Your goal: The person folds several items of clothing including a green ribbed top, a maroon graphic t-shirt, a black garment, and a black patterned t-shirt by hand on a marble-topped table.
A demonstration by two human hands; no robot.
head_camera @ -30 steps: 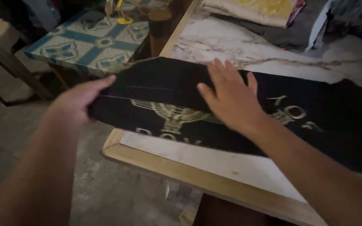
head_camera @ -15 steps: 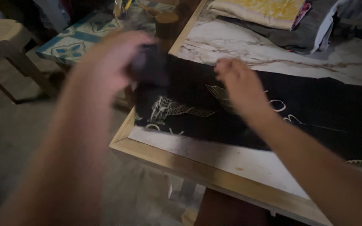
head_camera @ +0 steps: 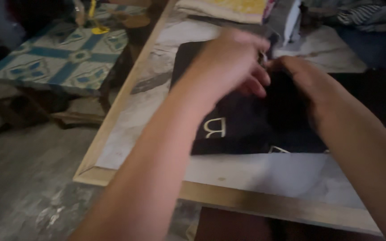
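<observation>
- The left hand (head_camera: 228, 62) is curling closed over the black garment (head_camera: 242, 125), which it has carried across from the desk's left edge.
- The right hand (head_camera: 302, 82) is pinching the same fold at its 3 o'clock side, fingers closed on cloth.
- The garment is lying doubled on the marble-topped desk (head_camera: 255, 174), narrower than a second ago, so the folding appears well along.
- Folded clothes (head_camera: 228, 9) are sitting at 12 o'clock; a blue-patterned table (head_camera: 54, 62) is standing at 9 o'clock.

Both hands (head_camera: 264, 73) together — fingers (head_camera: 258, 82) curled
</observation>
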